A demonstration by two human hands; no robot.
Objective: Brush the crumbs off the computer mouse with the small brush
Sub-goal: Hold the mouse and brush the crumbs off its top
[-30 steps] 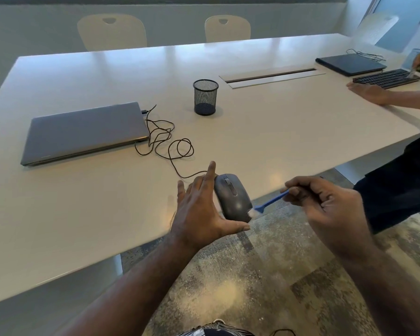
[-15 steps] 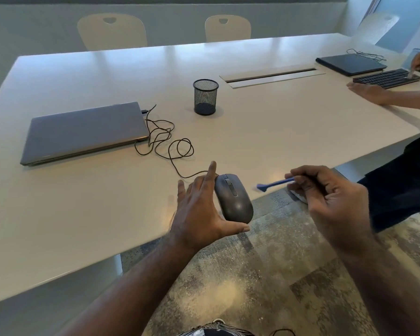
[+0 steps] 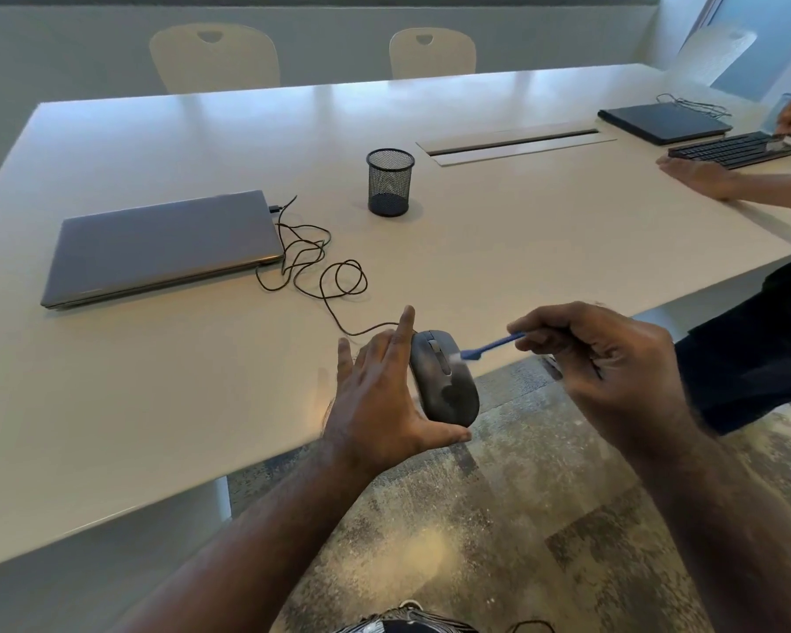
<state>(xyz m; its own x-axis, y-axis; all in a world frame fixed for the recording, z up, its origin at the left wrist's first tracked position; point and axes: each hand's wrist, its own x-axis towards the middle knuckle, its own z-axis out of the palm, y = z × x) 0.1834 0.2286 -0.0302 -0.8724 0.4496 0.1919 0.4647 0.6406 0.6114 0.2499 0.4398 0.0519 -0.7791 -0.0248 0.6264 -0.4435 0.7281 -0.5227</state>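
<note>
Two hands at work at the table's near edge: my left hand braces the mouse between thumb and straight fingers while my right hand pinches the brush, bristles on its top; brushing looks midway, crumbs indiscernible.

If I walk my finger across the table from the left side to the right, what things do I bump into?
Closed laptop → tangled cable → mesh cup → mouse → brush → keyboard.
</note>
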